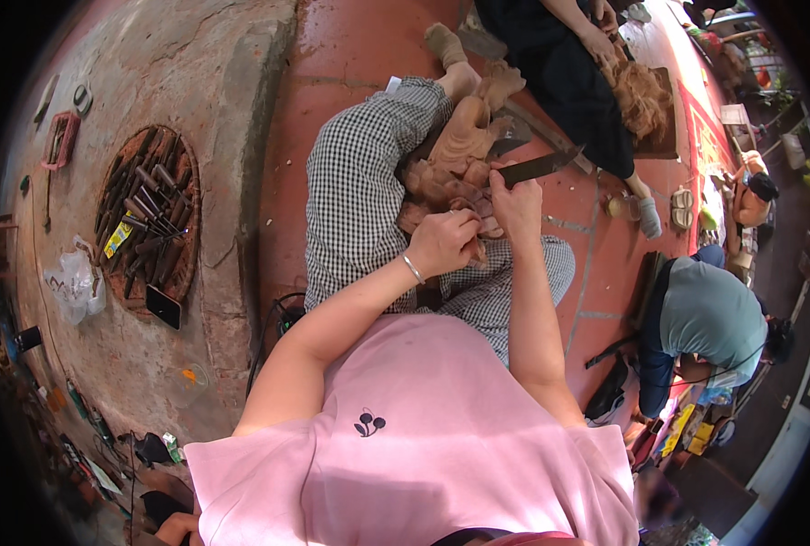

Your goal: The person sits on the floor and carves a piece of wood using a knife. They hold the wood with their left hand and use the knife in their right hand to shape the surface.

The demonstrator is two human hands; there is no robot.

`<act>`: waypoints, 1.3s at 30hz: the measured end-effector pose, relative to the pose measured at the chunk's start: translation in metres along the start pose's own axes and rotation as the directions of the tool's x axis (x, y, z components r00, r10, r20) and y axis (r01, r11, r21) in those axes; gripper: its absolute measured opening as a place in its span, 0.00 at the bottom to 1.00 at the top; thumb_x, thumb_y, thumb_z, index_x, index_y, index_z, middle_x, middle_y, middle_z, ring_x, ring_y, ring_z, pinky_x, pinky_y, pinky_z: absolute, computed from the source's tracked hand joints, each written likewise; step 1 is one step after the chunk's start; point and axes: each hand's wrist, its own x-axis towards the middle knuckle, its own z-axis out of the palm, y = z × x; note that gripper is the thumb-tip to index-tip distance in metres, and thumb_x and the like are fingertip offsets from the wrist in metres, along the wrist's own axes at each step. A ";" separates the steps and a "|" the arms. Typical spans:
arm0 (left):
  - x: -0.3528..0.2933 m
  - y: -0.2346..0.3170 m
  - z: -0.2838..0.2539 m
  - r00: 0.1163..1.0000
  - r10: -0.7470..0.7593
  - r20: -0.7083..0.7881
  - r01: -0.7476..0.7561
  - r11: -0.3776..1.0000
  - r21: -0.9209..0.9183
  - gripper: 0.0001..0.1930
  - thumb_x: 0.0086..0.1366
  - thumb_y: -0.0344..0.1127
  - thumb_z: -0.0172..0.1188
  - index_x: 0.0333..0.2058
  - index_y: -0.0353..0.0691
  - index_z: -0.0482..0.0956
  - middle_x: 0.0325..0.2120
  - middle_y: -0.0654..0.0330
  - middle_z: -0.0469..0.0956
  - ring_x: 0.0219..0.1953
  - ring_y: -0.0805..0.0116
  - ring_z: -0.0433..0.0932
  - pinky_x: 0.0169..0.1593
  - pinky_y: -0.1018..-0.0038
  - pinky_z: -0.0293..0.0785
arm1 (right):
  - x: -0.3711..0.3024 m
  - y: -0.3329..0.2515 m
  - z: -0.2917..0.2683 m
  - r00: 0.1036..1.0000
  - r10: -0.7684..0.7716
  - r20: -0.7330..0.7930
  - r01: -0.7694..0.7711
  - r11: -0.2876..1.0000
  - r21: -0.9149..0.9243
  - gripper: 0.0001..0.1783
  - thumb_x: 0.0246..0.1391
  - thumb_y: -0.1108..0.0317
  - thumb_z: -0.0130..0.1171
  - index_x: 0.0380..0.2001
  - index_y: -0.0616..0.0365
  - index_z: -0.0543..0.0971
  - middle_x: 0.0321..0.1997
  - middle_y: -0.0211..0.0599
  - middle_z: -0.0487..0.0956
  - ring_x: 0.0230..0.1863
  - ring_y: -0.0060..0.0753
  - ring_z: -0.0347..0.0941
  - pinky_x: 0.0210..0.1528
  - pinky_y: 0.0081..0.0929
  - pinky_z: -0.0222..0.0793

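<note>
A carved reddish-brown wooden figure (464,150) with draped folds lies across my lap, between legs in checked trousers (359,173). My left hand (441,244), with a silver bangle at its wrist, is closed with curled fingers against the near end of the carving. What its fingertips pinch is hidden. On the carving's right side, my right hand (517,207) is closed around one end of a dark flat blade-like piece (541,169). That piece points up and to the right, towards a co-worker's dark-clothed leg.
At left, a round basket (197,196) of carving tools sits on a worn raised slab (232,364), with a phone (164,308) and a plastic bag (75,284) by it. A co-worker's hand (598,44) is near another carving (643,100). Another person (709,318) bends at right.
</note>
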 end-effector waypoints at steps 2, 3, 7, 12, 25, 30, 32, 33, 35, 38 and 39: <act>0.000 0.000 0.000 1.000 0.009 -0.013 -0.009 1.000 0.011 0.10 0.46 0.25 0.62 0.31 0.39 0.79 0.33 0.61 0.80 0.28 0.60 0.81 0.31 0.69 0.79 | 0.000 -0.012 0.001 1.000 -0.010 0.011 0.011 0.995 -0.098 0.14 0.55 0.59 0.63 0.34 0.60 0.82 0.31 0.49 0.82 0.38 0.52 0.81 0.41 0.40 0.75; -0.001 0.000 0.000 1.000 0.012 -0.016 -0.012 1.000 0.015 0.10 0.46 0.25 0.62 0.31 0.39 0.79 0.32 0.61 0.80 0.28 0.60 0.81 0.31 0.69 0.79 | 0.000 -0.017 0.004 0.999 -0.040 0.019 0.042 0.985 -0.170 0.14 0.55 0.60 0.63 0.33 0.61 0.82 0.31 0.50 0.82 0.38 0.51 0.81 0.41 0.39 0.75; -0.001 0.001 0.000 1.000 0.008 0.010 -0.008 1.000 0.015 0.10 0.46 0.25 0.62 0.31 0.39 0.79 0.33 0.62 0.80 0.29 0.61 0.81 0.31 0.70 0.79 | 0.002 -0.005 0.009 0.990 -0.135 0.041 0.141 0.957 -0.255 0.14 0.53 0.58 0.61 0.31 0.59 0.82 0.33 0.51 0.82 0.38 0.58 0.80 0.43 0.45 0.75; -0.004 0.001 0.001 1.000 -0.004 0.017 0.004 1.000 0.019 0.10 0.46 0.25 0.62 0.31 0.40 0.79 0.33 0.62 0.79 0.29 0.61 0.81 0.31 0.69 0.79 | 0.007 0.001 -0.005 0.999 -0.046 0.023 0.046 0.999 0.019 0.15 0.51 0.57 0.64 0.30 0.59 0.83 0.29 0.50 0.82 0.37 0.57 0.80 0.41 0.46 0.76; -0.001 0.001 0.001 1.000 -0.013 0.019 0.013 0.999 0.037 0.06 0.48 0.25 0.61 0.28 0.39 0.78 0.31 0.62 0.79 0.29 0.61 0.81 0.31 0.70 0.79 | 0.008 0.023 -0.020 0.983 0.174 0.052 -0.181 0.911 0.370 0.10 0.58 0.68 0.61 0.33 0.66 0.81 0.27 0.40 0.83 0.31 0.30 0.82 0.36 0.28 0.78; 0.002 0.003 -0.001 1.000 -0.010 -0.002 0.011 1.000 0.028 0.06 0.49 0.26 0.61 0.28 0.39 0.78 0.30 0.62 0.79 0.29 0.62 0.81 0.31 0.71 0.79 | -0.018 -0.001 -0.020 0.985 0.039 -0.169 0.049 0.871 0.489 0.10 0.62 0.70 0.60 0.36 0.68 0.75 0.31 0.43 0.83 0.29 0.27 0.82 0.36 0.22 0.79; 0.001 0.002 -0.002 1.000 -0.019 0.010 0.019 0.999 0.027 0.06 0.48 0.26 0.61 0.28 0.39 0.78 0.31 0.62 0.79 0.29 0.62 0.81 0.31 0.70 0.79 | -0.020 0.005 -0.017 0.994 0.018 -0.108 0.032 0.895 0.444 0.10 0.62 0.69 0.60 0.36 0.68 0.77 0.32 0.43 0.84 0.31 0.26 0.81 0.37 0.22 0.78; 0.000 0.002 -0.002 1.000 -0.028 0.014 0.027 0.999 0.026 0.06 0.48 0.26 0.61 0.28 0.39 0.78 0.31 0.62 0.79 0.29 0.62 0.81 0.31 0.70 0.80 | -0.019 0.005 -0.016 0.996 0.062 -0.070 -0.029 0.914 0.404 0.11 0.60 0.67 0.61 0.35 0.67 0.78 0.34 0.43 0.83 0.35 0.29 0.81 0.40 0.25 0.77; 0.000 0.001 -0.002 1.000 -0.020 0.006 0.020 1.000 0.016 0.07 0.48 0.26 0.62 0.29 0.39 0.79 0.31 0.61 0.79 0.29 0.62 0.81 0.32 0.70 0.80 | -0.013 0.002 -0.012 0.988 0.154 0.002 -0.146 0.938 0.314 0.14 0.55 0.64 0.63 0.34 0.67 0.80 0.40 0.43 0.81 0.43 0.36 0.81 0.45 0.32 0.75; 0.000 0.000 0.000 1.000 -0.012 -0.002 0.012 1.000 0.005 0.08 0.47 0.27 0.62 0.30 0.39 0.80 0.32 0.61 0.80 0.29 0.61 0.81 0.32 0.69 0.80 | 0.002 0.033 0.010 0.975 -0.201 -0.093 0.205 0.978 0.039 0.16 0.52 0.60 0.64 0.34 0.64 0.82 0.44 0.46 0.79 0.47 0.45 0.78 0.49 0.38 0.72; 0.000 0.000 0.000 1.000 -0.014 -0.007 0.014 1.000 0.003 0.09 0.47 0.27 0.63 0.30 0.39 0.80 0.32 0.61 0.80 0.29 0.61 0.81 0.32 0.69 0.80 | 0.003 0.029 0.014 0.967 -0.241 -0.089 0.240 0.971 -0.023 0.16 0.51 0.59 0.64 0.34 0.63 0.82 0.45 0.47 0.79 0.48 0.47 0.77 0.50 0.39 0.72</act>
